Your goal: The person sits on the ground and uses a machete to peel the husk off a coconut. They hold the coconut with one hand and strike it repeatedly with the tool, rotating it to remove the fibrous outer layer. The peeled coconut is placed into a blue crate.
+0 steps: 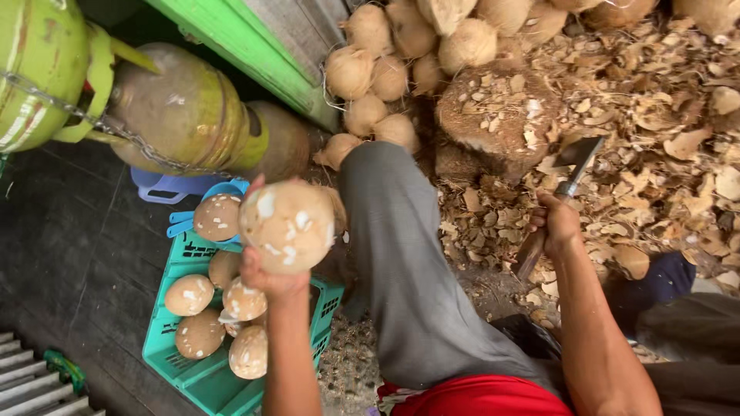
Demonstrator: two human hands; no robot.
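peeled coconut [287, 225] sits mid-frame, left of centre, clenched from below in the left hand's [271, 279] grip, above a green crate [202, 377] of peeled coconuts [223, 308]. right hand [556, 223], right of centre, clasps a cleaver [566, 181] near a wooden stump [497, 115] amid husk chips.

Both arms are bare to the left hand [266, 281] and right hand [556, 223], with no sleeves, gloves or rings. Below them, grey trousers [408, 270] meet a red shirt hem [478, 397].
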